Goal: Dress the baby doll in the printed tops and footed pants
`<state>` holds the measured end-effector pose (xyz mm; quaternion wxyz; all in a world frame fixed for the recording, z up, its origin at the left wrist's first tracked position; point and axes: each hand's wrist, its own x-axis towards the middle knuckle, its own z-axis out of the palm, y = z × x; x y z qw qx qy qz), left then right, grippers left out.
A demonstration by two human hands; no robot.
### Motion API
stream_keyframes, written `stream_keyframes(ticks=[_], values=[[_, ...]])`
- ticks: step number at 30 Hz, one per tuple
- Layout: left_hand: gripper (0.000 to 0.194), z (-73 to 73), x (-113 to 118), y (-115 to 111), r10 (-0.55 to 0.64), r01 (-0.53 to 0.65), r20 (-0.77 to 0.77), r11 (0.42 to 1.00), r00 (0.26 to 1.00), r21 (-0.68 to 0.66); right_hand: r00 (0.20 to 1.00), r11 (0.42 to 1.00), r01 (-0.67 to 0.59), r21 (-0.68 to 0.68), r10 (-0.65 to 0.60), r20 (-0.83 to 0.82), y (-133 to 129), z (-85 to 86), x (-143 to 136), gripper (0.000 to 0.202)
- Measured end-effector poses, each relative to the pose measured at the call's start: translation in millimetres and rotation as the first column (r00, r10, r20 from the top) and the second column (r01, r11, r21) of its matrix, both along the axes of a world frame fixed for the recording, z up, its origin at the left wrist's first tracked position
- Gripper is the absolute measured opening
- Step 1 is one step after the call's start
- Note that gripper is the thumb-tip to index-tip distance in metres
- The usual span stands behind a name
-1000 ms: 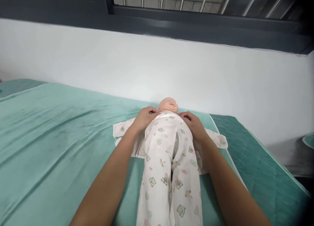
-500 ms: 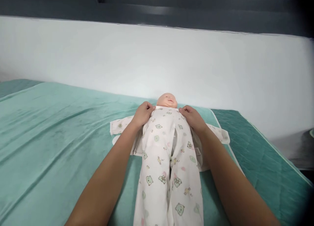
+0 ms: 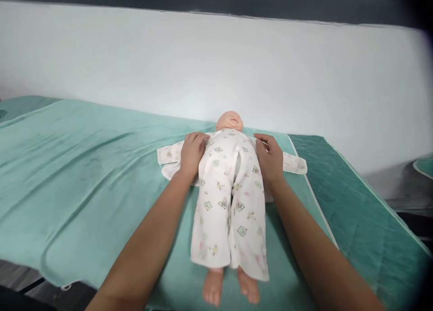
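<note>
A baby doll (image 3: 230,121) lies on its back on a green blanket, its head toward the wall and its bare feet toward me. White printed trousers (image 3: 216,180) cover its front from the neck down to the ankles. Beneath the doll, a matching white top (image 3: 297,164) is spread with its sleeves out to both sides. My left hand (image 3: 194,152) rests at the doll's left-of-view side, fingers over the cloth edge. On the other side, my right hand (image 3: 269,155) lies against the trousers with its fingers apart.
The light green blanket (image 3: 84,166) covers the surface, with folds at the left. A darker green quilted mat (image 3: 345,189) shows at the right. Behind stands a white wall (image 3: 216,67) with a dark band above.
Both hands have let go of the trousers' top edge and moved down along the sides. The view has tilted down, and the doll's feet now show.
</note>
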<state>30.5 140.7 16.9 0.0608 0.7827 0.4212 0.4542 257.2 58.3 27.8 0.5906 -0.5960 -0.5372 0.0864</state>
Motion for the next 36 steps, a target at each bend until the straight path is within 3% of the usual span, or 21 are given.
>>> stream_keyframes(ticks=[4, 8, 11, 13, 15, 18, 24, 28, 30, 33, 36], values=[[0.028, -11.4, -23.5, -74.3, 0.041, -0.042, 0.021, 0.999, 0.999, 0.031, 0.985, 0.993, -0.11, 0.037, 0.104, 0.137, -93.6, -1.1, -39.4, 0.023], [0.021, -28.4, -55.1, -177.1, -0.019, 0.03, 0.061, 0.983, 0.998, -0.18, 0.9, 0.956, -0.266, -0.12, 0.291, 0.324, -190.4, -15.2, -77.1, 0.026], [0.023, -39.5, -73.6, -237.3, -0.086, 0.106, 0.085, 0.954, 0.993, -0.279, 0.847, 0.932, -0.265, -0.248, 0.348, 0.402, -232.1, -21.9, -93.2, 0.026], [0.029, -43.0, -78.7, -258.4, -0.114, 0.126, 0.056, 0.943, 0.992, -0.308, 0.815, 0.941, -0.191, -0.28, 0.311, 0.488, -241.3, -22.7, -100.4, 0.026], [0.03, -43.0, -77.6, -265.2, -0.126, 0.117, -0.011, 0.946, 0.992, -0.302, 0.774, 0.959, -0.086, -0.27, 0.235, 0.588, -239.6, -21.7, -107.0, 0.023], [0.015, -38.5, -70.6, -261.5, -0.097, 0.072, -0.08, 0.959, 0.992, -0.273, 0.721, 0.969, 0.012, -0.245, 0.161, 0.674, -228.7, -16.4, -115.3, 0.016], [0.012, -33.2, -73.9, -263.6, -0.12, 0.154, 0.129, 0.941, 0.984, -0.3, 0.716, 0.972, -0.087, -0.218, 0.213, 0.665, -229.5, 5.7, -119.4, 0.009], [0.015, -35.2, -80.9, -271.2, -0.07, 0.12, 0.16, 0.937, 0.985, -0.327, 0.691, 0.96, -0.169, -0.223, 0.276, 0.668, -243.4, 7.9, -109.9, 0.01], [0.016, -30.7, -78.6, -274.5, -0.056, 0.112, 0.176, 0.938, 0.983, -0.327, 0.732, 0.959, -0.171, -0.227, 0.278, 0.622, -248.4, 1.8, -98.3, 0.018], [0.02, -14.3, -66.9, -280.5, -0.08, 0.126, 0.182, 0.958, 0.98, -0.259, 0.86, 0.972, -0.086, -0.219, 0.183, 0.477, -253.8, -13.4, -77.9, 0.033], [0.019, 6.9, -48.5, -284.7, -0.157, 0.157, 0.009, 0.972, 0.987, -0.174, 0.909, 0.96, -0.031, -0.28, 0.144, 0.392, -257.5, -28.9, -67.1, 0.033]])
